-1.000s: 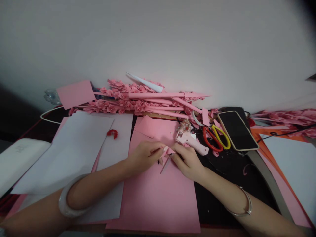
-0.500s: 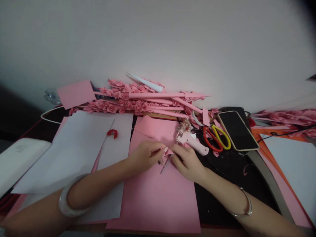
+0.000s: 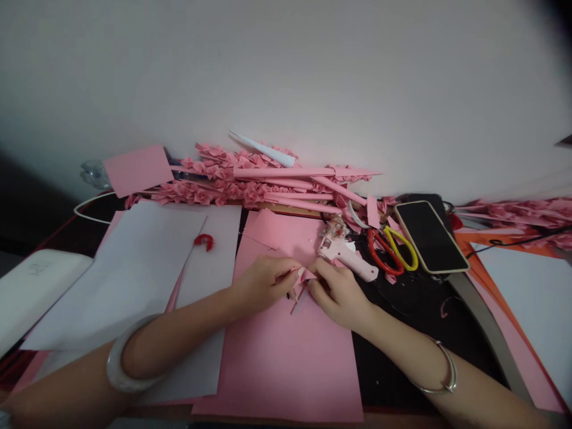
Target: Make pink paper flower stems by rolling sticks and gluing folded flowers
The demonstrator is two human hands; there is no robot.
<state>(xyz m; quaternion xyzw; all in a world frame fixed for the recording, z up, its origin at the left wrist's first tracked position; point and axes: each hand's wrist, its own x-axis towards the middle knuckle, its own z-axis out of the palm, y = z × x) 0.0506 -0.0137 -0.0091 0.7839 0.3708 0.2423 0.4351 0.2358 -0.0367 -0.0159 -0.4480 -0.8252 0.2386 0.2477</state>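
Between both hands, over a pink paper sheet, is a small folded piece of pink paper. My left hand pinches its left side between thumb and fingertips. The fingers of my right hand are closed at its right edge. A thin pale strip slants down below the folded paper; whether it is joined to the paper I cannot tell. Just beyond my right hand lies a pale pink hot glue gun, not touched by the fingers as far as I can see.
Scissors with red and yellow handles and a phone lie to the right. Along the wall run pink paper flowers and rolled paper cones. White sheets, a red curved object and a white box-like object occupy the left.
My right hand has shifted slightly at the folded paper, its fingers curling in more. My left hand has stayed almost in place, and the things around have not moved.
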